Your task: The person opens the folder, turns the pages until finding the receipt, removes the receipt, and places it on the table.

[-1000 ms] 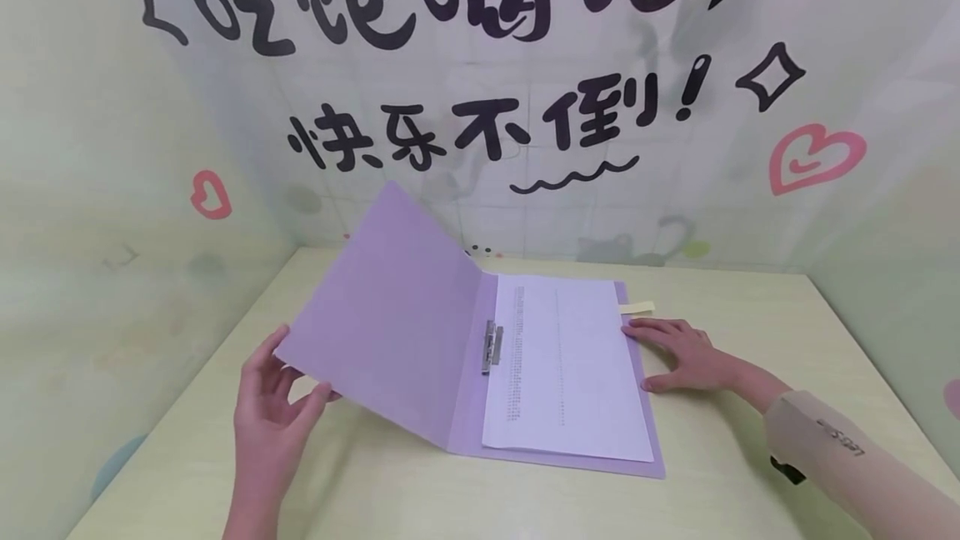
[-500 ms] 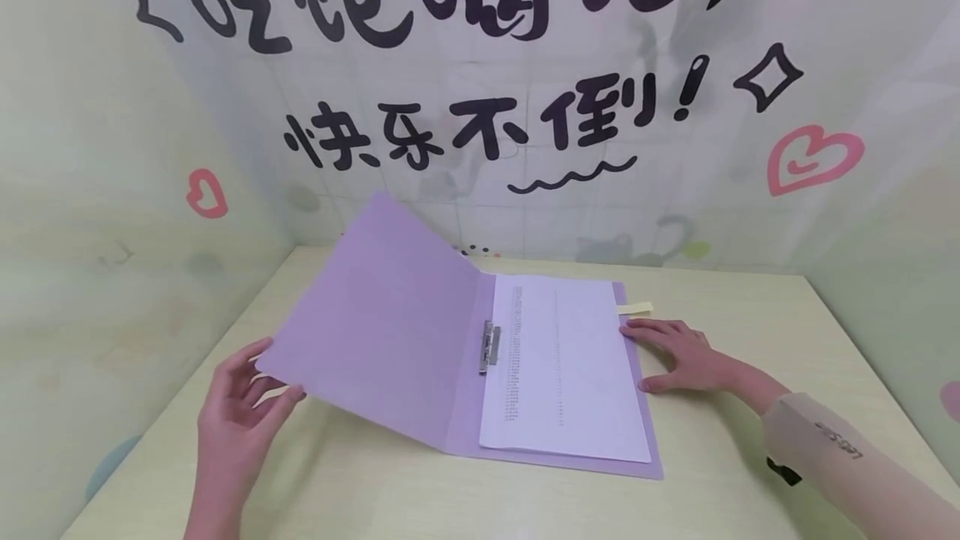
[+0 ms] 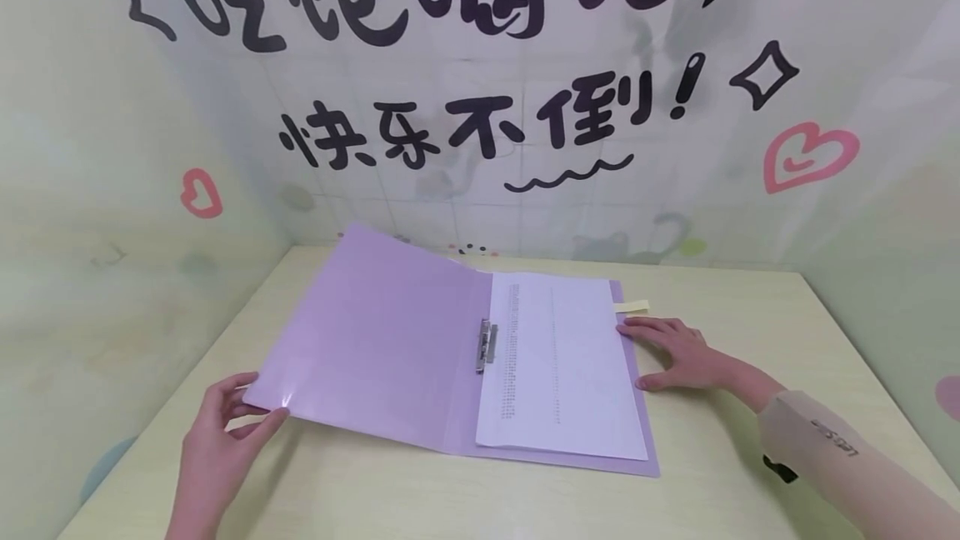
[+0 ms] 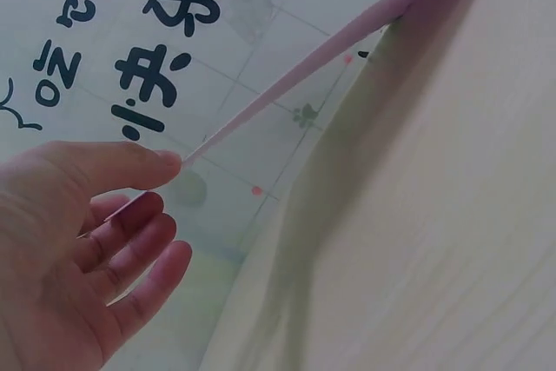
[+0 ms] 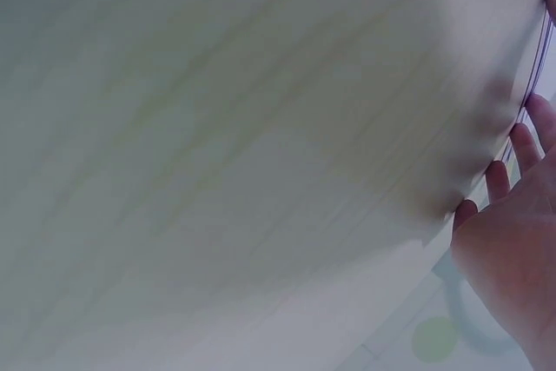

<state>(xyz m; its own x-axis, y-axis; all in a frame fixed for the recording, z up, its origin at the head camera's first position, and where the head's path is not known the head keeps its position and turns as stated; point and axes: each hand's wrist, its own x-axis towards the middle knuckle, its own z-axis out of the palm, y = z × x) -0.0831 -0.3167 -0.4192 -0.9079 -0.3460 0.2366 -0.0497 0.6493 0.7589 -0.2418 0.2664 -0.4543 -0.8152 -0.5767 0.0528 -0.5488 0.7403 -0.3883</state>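
Note:
A purple clip folder (image 3: 375,340) lies spread on the table, its left cover tilted up off the surface. My left hand (image 3: 221,436) holds that cover's near-left corner between thumb and fingers; in the left wrist view the left hand (image 4: 95,241) has the thin cover edge between thumb and fingers. White printed sheets (image 3: 562,365) lie on the right half beside a metal clip (image 3: 484,346) at the spine. My right hand (image 3: 678,357) rests at the folder's right edge, fingertips touching it. The right wrist view catches the right hand (image 5: 512,223) along that edge.
A pale yellow paper tab (image 3: 632,307) sticks out from the folder's right edge, above the right hand. The light wood table (image 3: 405,498) is bounded by a printed wall sheet (image 3: 420,215) at the back and by side walls.
My left hand has moved left and down with the folder's cover, which now leans lower and wider. The right hand stays at the right edge.

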